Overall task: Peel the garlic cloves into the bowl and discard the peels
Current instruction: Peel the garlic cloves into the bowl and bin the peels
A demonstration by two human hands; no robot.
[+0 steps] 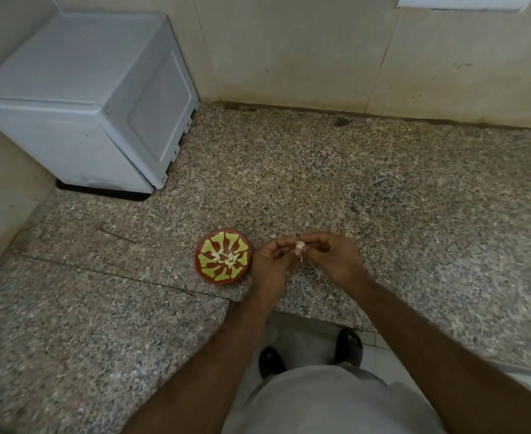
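A small red bowl (224,258) with a yellow-green pattern sits on the speckled granite counter (320,183). Several pale peeled garlic cloves (225,257) lie at its centre. Just right of the bowl, my left hand (273,261) and my right hand (333,255) meet above the counter. Between their fingertips they pinch one whitish garlic clove (300,245), and a thin strip of peel (302,256) hangs down from it. Most of the clove is hidden by my fingers.
A grey boxy appliance (85,98) stands at the back left against the beige tiled wall (320,48). The counter's front edge runs just below my hands, with a cut-out where my shoes (272,360) and the floor show.
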